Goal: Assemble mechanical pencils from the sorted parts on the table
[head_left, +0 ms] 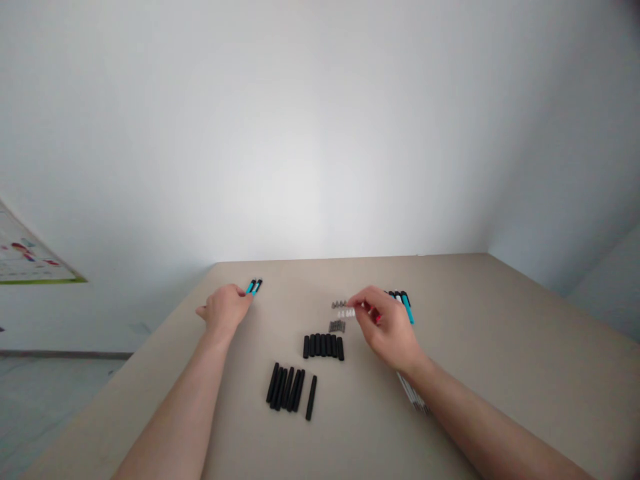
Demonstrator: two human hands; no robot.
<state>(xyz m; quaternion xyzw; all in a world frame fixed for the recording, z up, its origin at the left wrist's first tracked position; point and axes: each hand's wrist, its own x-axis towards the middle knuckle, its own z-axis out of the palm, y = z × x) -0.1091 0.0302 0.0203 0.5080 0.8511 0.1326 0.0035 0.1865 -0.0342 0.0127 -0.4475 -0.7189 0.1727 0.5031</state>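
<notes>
My left hand (226, 310) reaches to the far left of the table, its fingers closed on the lower end of a blue-and-black pen (249, 287). A second such pen (257, 287) lies beside it. My right hand (385, 327) is pinched over the small parts; anything between its fingertips is too small to make out. Nearest to it are a row of metal cone tips (339, 305), some clear white pieces (346, 313) and a bunch of springs (337, 327). A bit of red shows behind its fingers.
Short black tubes (323, 345) stand in a row mid-table, with longer black tubes (286, 388) nearer me and one set apart (311, 398). Pen barrels (407, 308) lie behind my right hand, thin refills (411, 393) under my right forearm. A wall borders the table's far edge.
</notes>
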